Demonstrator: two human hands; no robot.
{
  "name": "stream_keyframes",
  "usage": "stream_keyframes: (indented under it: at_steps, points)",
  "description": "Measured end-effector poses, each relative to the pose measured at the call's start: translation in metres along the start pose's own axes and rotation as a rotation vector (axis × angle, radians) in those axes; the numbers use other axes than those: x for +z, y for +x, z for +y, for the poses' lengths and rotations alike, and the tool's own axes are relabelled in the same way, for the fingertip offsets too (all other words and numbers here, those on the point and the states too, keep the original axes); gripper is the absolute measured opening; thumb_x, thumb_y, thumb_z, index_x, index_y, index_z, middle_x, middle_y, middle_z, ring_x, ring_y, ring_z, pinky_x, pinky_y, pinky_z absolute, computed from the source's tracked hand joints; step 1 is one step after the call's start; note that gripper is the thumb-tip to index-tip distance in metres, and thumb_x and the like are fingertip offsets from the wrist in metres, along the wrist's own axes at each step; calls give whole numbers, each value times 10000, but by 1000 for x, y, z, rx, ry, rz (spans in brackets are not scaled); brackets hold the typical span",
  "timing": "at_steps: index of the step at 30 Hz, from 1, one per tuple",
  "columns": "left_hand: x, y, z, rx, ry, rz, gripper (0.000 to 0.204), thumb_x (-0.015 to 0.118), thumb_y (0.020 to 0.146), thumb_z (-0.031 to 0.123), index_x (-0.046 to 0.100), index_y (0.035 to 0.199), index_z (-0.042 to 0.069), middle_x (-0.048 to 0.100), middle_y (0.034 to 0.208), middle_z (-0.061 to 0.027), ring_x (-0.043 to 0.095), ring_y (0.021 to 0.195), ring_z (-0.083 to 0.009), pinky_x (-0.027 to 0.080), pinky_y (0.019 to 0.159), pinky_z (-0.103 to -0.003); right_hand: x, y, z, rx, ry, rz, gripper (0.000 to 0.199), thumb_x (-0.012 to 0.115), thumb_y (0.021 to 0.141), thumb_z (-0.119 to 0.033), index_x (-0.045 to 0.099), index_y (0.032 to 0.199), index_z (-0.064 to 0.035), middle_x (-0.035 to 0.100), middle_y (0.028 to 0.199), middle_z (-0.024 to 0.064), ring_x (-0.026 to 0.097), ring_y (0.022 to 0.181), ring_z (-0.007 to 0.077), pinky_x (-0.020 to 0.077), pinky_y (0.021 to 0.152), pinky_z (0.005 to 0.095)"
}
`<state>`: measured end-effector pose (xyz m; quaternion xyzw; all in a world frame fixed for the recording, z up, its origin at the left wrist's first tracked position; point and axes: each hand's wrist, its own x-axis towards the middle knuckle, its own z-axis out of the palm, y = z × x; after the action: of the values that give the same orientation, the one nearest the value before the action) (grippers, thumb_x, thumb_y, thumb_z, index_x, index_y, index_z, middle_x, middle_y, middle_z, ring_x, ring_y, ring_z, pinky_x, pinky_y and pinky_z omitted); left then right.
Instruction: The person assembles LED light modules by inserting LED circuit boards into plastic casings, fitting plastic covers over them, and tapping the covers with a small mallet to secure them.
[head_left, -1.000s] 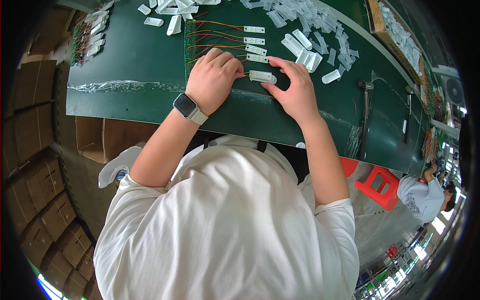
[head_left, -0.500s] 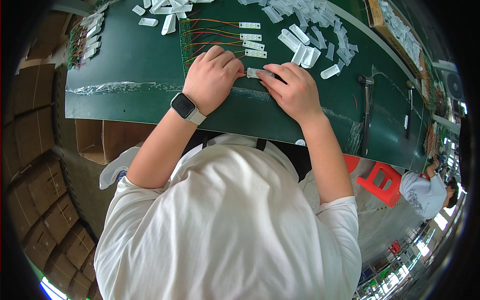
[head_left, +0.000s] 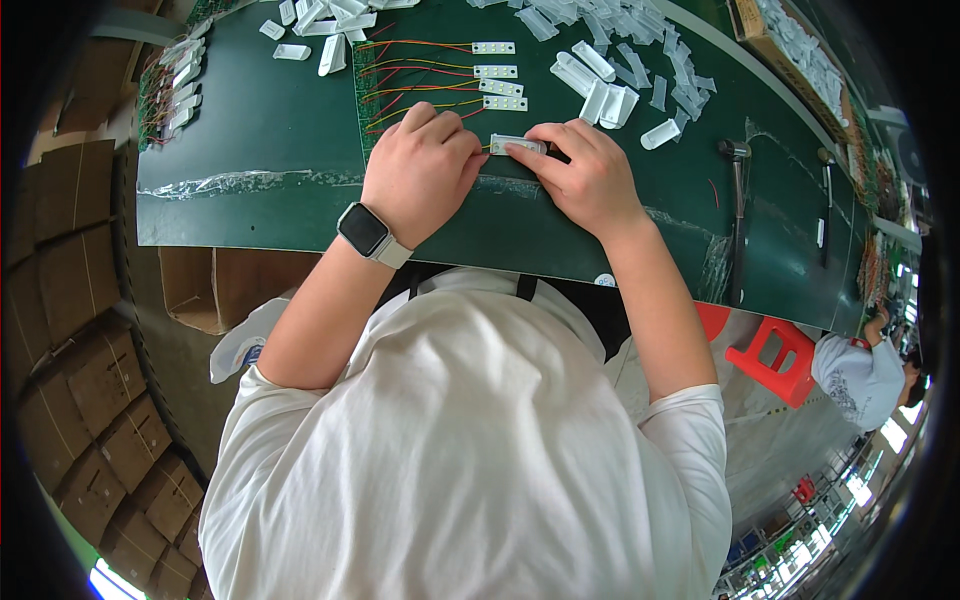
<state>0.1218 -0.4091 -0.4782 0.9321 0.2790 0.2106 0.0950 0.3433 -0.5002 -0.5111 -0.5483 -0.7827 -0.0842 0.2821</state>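
My left hand [head_left: 420,175], with a watch [head_left: 364,230] on its wrist, pinches the thin wires at the left end of a small white LED module [head_left: 512,143]. From the right, my right hand [head_left: 590,178] grips that module, thumb on its face and fingers at its far end. The module seems to sit in a clear or white casing, though the fingers hide part of it. Just beyond, several white LED strips [head_left: 494,72] lie in a row, joined by red and yellow wires [head_left: 425,65] to a green circuit board [head_left: 366,95].
White casings [head_left: 597,85] and a heap of clear plastic covers [head_left: 610,25] lie at the far right. A hammer-like tool [head_left: 737,215] rests on the green table [head_left: 250,215]. Wired modules [head_left: 182,85] lie far left. A red stool [head_left: 775,360] and another person [head_left: 860,380] are at right.
My right thumb has shifted onto the module's face, and the module is a little more exposed. The whole view has moved slightly; my left hand keeps its pinch.
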Motion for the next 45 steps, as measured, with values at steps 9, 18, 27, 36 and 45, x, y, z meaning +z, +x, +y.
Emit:
stream_keyframes:
  at_steps: [9, 18, 27, 36, 45]
  points:
    - [-4, 8, -3, -277, -229, -220, 132, 781, 892, 199, 803, 942, 79, 754, 897, -59, 689, 886, -279, 566, 802, -395, 0, 2, -1, 4, 40, 16, 327, 829, 771, -101, 828, 1068, -238, 667, 1008, -74, 617, 862, 158, 563, 717, 319]
    - [1, 13, -5, -245, -153, -174, 143, 790, 868, 186, 815, 983, 105, 775, 1016, -45, 714, 916, -256, 579, 817, -381, 0, 1, 0, 21, 20, 4, 349, 824, 784, -97, 822, 1101, -243, 660, 1011, -69, 614, 877, 158, 562, 728, 321]
    - [11, 7, -17, -20, -212, 8, 231, 838, 824, 156, 819, 1050, 113, 792, 1109, -27, 700, 1028, -253, 582, 946, -384, -1, 2, 1, 36, 45, -17, 328, 822, 791, -97, 827, 1085, -244, 647, 1009, -69, 610, 880, 158, 565, 734, 319]
    - [13, 15, -23, 48, -164, -14, 333, 859, 807, 184, 828, 1136, 143, 798, 1152, 2, 664, 1127, -242, 565, 1000, -378, -1, 5, 2, 59, 96, -38, 312, 817, 798, -92, 837, 1069, -245, 649, 1006, -63, 610, 881, 172, 571, 742, 326]
    - [18, 13, -30, 106, -130, -17, 427, 897, 758, 294, 827, 1161, 173, 787, 1199, 43, 639, 1206, -254, 522, 1070, -414, -3, 5, 2, 77, 137, -64, 331, 787, 811, -64, 848, 1087, -237, 674, 1022, -91, 591, 876, 175, 570, 767, 327]
